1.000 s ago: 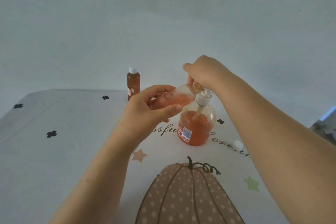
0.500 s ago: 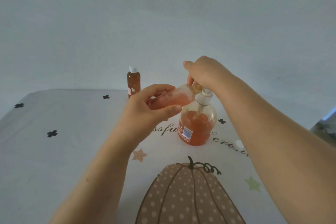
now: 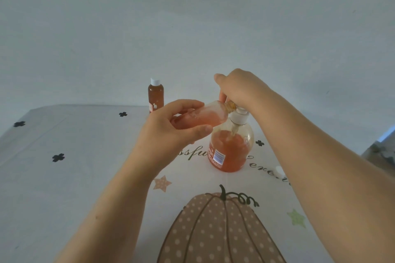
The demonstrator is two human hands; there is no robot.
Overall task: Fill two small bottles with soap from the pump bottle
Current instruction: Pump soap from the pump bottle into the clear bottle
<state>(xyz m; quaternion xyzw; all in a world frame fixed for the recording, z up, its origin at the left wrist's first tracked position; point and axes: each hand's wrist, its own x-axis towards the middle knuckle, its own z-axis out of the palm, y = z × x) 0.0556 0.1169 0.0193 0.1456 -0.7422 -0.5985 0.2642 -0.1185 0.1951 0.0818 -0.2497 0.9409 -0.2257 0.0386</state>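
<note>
The round pump bottle (image 3: pixel 232 151), about half full of orange soap, stands on the table near the middle. My right hand (image 3: pixel 241 89) rests on top of its white pump head, fingers curled over the nozzle. My left hand (image 3: pixel 171 132) holds a small clear bottle (image 3: pixel 210 114) tilted almost on its side, its open neck against the nozzle; orange soap lies inside it. A second small bottle (image 3: pixel 156 95), full of orange soap and closed with a white cap, stands upright at the table's far edge.
A loose white cap (image 3: pixel 279 170) lies on the cloth to the right of the pump bottle, partly hidden by my right forearm. The tablecloth (image 3: pixel 64 177) has a pumpkin print near me and small black flowers. A plain wall is behind.
Hardly anything moved. Both hands and the tilted small bottle stay at the pump nozzle; the view shifted very slightly.
</note>
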